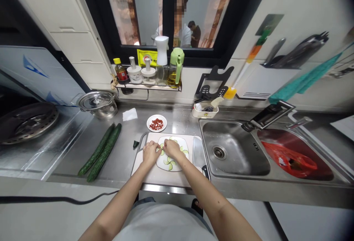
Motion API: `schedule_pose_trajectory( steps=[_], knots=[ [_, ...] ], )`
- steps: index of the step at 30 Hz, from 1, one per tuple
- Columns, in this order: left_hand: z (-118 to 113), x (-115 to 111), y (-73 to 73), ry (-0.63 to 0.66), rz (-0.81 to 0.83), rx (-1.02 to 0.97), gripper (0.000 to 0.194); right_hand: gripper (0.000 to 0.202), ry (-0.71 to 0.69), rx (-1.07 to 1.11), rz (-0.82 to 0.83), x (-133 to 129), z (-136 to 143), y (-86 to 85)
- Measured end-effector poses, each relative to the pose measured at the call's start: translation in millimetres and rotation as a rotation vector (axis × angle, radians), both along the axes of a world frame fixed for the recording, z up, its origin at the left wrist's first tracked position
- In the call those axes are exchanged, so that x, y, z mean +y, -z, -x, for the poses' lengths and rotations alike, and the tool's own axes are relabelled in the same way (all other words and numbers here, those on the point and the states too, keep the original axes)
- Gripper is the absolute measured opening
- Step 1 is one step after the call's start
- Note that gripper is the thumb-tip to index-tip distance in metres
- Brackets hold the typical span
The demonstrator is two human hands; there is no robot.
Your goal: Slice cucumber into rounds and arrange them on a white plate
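Observation:
A white plate (159, 162) lies on the pale cutting board (151, 178), with thin cucumber slices (170, 163) set out in curved groups on it. Over the plate's left side, my left hand (151, 153) pinches a cucumber slice at its fingertips. My right hand (172, 148) is closed beside it, fingers curled down at the same spot; its fingertips are partly hidden, but they seem to grip a cucumber slice. A knife (197, 150) rests on the board's right side. Just left of the board is a cucumber end (135, 144).
Two whole cucumbers (103, 152) lie on the left counter. A small dish of red pieces (156, 123), a white tissue (129, 114) and a lidded pot (98, 104) stand behind. To the right is a double sink (235, 148) with a red bag (290, 159). Bottles line a rack (149, 86).

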State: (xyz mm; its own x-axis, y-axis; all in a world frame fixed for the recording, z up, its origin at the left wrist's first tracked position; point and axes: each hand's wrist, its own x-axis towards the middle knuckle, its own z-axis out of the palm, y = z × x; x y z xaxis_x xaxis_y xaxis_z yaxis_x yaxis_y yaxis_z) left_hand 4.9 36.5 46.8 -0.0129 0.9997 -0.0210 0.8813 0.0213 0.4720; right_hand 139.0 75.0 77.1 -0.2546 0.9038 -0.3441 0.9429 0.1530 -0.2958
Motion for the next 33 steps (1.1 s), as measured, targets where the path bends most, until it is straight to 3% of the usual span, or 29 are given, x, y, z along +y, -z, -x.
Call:
schedule_pose_trajectory(
  steps=[22,33],
  knots=[
    [0,3,5.8,-0.014,-0.005,-0.028,0.012,0.018,0.030,-0.007,-0.007,-3,2,9.2],
    [0,12,8.6,-0.071,0.089,-0.045,0.012,0.020,0.047,-0.021,0.016,-1,5,12.2]
  ],
)
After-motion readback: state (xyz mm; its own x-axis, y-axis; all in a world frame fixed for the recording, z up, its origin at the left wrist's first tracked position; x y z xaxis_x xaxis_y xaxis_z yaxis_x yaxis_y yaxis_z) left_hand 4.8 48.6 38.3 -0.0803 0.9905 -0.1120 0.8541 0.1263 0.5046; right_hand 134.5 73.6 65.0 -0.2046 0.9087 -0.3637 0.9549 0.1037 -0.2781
